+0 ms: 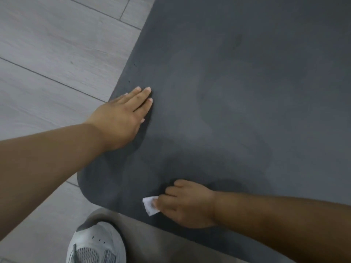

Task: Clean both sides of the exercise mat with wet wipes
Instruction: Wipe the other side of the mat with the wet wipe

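A dark grey exercise mat (237, 82) lies flat on the floor and fills most of the view, its rounded near corner at the lower left. My left hand (123, 114) rests flat on the mat close to its left edge, fingers straight and together. My right hand (182, 204) is near the mat's front edge, fingers curled around a small folded white wet wipe (150, 205) that it presses on the mat. Only a corner of the wipe shows past the fingers. Faint damp streaks mark the mat's surface around the middle.
Light grey wood-look floor planks (57, 54) run to the left of the mat. My grey and white sneaker (95, 245) stands on the floor just in front of the mat's near corner.
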`<state>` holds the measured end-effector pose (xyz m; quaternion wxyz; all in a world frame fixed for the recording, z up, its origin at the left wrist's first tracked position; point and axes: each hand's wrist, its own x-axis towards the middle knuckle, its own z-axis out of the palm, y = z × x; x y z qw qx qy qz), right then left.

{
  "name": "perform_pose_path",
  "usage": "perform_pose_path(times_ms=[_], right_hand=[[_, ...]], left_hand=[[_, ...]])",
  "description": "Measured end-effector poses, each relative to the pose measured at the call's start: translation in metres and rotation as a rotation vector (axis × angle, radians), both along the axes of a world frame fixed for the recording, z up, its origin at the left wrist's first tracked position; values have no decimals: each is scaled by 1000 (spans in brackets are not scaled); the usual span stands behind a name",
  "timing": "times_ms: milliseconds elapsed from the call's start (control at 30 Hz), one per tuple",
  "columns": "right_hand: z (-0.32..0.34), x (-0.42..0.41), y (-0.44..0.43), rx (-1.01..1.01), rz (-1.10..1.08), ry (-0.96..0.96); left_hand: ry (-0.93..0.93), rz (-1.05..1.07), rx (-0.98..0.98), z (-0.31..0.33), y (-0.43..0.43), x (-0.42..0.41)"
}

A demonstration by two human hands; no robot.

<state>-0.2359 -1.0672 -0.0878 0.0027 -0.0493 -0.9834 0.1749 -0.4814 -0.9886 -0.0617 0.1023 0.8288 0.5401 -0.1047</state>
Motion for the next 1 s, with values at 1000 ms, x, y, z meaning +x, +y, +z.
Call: perform_pose_path(times_ms=[1000], right_hand=[[6,74,-16,-112,49,-133]], left_hand=[[-3,53,-53,-3,-11,56]])
